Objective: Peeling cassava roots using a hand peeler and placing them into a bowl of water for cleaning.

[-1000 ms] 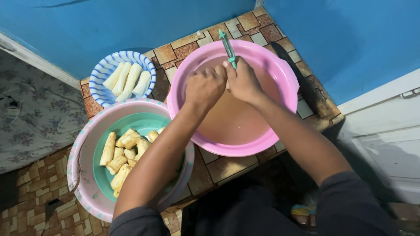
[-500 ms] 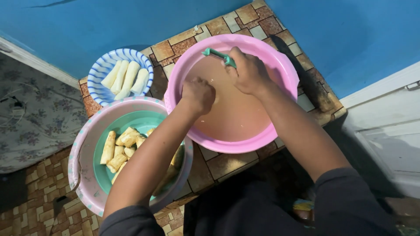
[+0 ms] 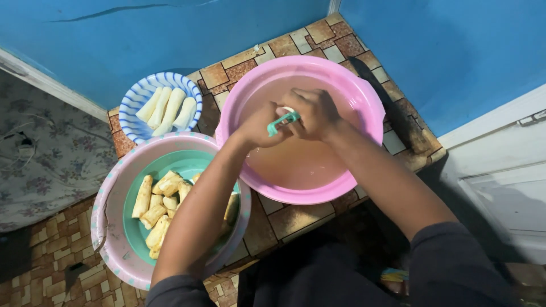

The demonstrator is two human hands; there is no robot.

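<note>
The hands have drawn together again over the pink basin (image 3: 364,108) of cloudy water: the right hand (image 3: 315,113) grips a green-handled tool (image 3: 282,121), while the left hand (image 3: 259,128) closes on a pale piece (image 3: 284,110). Beside them sit a green bowl (image 3: 139,227) of yellowish pieces (image 3: 156,204) and a striped bowl (image 3: 133,108) of white peeled ones (image 3: 168,108).
</note>
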